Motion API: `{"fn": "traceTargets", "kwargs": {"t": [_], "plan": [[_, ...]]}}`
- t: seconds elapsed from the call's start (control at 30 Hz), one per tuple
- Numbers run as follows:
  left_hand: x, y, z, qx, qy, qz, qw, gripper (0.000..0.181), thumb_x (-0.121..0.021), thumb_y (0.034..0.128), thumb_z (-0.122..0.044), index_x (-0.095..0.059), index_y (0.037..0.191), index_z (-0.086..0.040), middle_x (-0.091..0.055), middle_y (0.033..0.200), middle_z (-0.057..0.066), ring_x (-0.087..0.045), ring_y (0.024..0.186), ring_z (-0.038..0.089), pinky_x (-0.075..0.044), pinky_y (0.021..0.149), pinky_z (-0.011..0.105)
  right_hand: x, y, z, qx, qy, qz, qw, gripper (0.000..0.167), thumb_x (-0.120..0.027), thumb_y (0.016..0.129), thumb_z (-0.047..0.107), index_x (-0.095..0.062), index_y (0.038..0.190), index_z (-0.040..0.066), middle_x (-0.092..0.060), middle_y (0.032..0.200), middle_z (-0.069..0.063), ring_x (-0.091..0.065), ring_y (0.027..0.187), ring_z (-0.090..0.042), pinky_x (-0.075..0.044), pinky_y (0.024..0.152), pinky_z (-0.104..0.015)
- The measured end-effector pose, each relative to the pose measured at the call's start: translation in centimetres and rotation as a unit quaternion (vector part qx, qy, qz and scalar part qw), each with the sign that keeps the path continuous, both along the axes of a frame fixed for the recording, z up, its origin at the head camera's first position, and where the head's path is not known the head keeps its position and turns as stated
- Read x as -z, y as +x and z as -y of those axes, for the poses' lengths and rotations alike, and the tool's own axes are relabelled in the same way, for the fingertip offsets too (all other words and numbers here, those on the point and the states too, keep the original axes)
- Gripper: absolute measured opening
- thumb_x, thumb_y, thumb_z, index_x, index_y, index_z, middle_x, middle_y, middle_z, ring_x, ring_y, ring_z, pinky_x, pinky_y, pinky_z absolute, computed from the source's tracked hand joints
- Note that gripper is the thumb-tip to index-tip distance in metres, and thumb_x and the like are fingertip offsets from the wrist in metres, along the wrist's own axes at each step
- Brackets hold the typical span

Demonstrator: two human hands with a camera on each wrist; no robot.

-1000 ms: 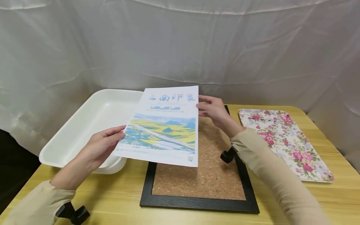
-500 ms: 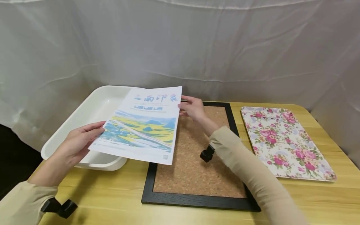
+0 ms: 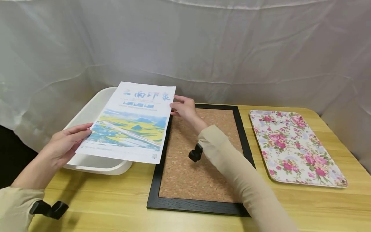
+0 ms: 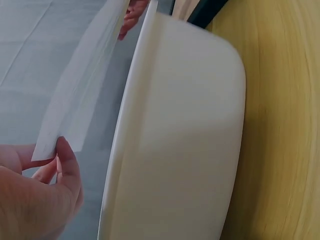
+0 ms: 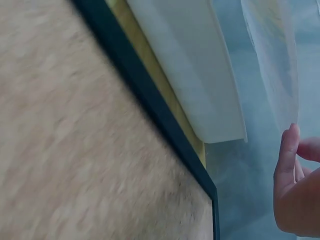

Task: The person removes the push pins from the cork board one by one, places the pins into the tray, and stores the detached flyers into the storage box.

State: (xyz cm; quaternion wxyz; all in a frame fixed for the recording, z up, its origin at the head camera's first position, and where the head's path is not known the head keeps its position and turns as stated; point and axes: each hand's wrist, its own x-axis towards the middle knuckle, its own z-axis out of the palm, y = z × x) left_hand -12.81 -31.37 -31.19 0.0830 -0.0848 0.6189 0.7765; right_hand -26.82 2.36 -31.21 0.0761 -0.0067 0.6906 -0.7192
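Observation:
A printed paper sheet (image 3: pixel 131 124) with blue lettering and a yellow-and-blue landscape is held up over the white plastic basin (image 3: pixel 87 112). My left hand (image 3: pixel 65 143) pinches its left edge between thumb and fingers. At the upper right edge, my right hand (image 3: pixel 185 109) pinches the sheet. In the left wrist view the left hand (image 4: pixel 45 190) grips the corner of the sheet (image 4: pixel 82 75), above the basin's rim. The right wrist view has the right hand (image 5: pixel 295 180) at the sheet's edge. Much of the basin's inside is hidden under the paper.
A cork board (image 3: pixel 200 170) in a black frame lies on the wooden table (image 3: pixel 116 206), right of the basin and beneath my right forearm. Further right lies a floral tray (image 3: pixel 298 148). A grey-white curtain (image 3: pixel 203 42) hangs behind the table.
Both hands have carried the paper sheet leftward, from partly over the cork board to over the basin. The grip on it looks the same. Basin, board and tray stay put.

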Motion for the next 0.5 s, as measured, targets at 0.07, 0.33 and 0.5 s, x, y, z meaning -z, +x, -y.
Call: {"fn": "traceTargets", "kwargs": {"t": [0.07, 0.33, 0.5], "plan": [[0.0, 0.0, 0.3, 0.002, 0.001, -0.006, 1.0000, 0.028, -0.059, 0.0956, -0.005, -0.078, 0.095, -0.026, -0.069, 0.093, -0.006, -0.066, 0.080, 0.010, -0.055, 0.067, 0.023, -0.2, -0.2, 0.4, -0.002, 0.005, 0.004, 1.0000, 0.046, -0.062, 0.093, 0.001, -0.054, 0.138, 0.005, -0.064, 0.115, -0.018, -0.065, 0.089, -0.022, -0.056, 0.074, -0.028], [-0.3, -0.2, 1.8, -0.014, -0.025, 0.020, 0.9994, 0.027, -0.062, 0.0950, -0.010, -0.079, 0.092, -0.030, -0.069, 0.088, -0.008, -0.066, 0.076, 0.012, -0.055, 0.064, 0.025, -0.5, -1.0, 2.3, 0.001, 0.002, 0.008, 1.0000, 0.044, -0.064, 0.091, -0.001, -0.057, 0.134, 0.003, -0.066, 0.109, -0.018, -0.066, 0.078, -0.016, -0.056, 0.068, -0.025], [-0.5, -0.5, 2.8, -0.029, -0.034, 0.015, 0.9989, 0.026, -0.063, 0.0939, -0.009, -0.080, 0.088, -0.028, -0.069, 0.084, -0.008, -0.066, 0.072, 0.011, -0.055, 0.062, 0.024, -0.2, -1.1, 3.4, 0.009, -0.015, -0.005, 0.9998, 0.039, -0.065, 0.090, -0.003, -0.061, 0.129, -0.001, -0.067, 0.108, -0.018, -0.063, 0.068, -0.013, -0.056, 0.078, -0.034]]}}
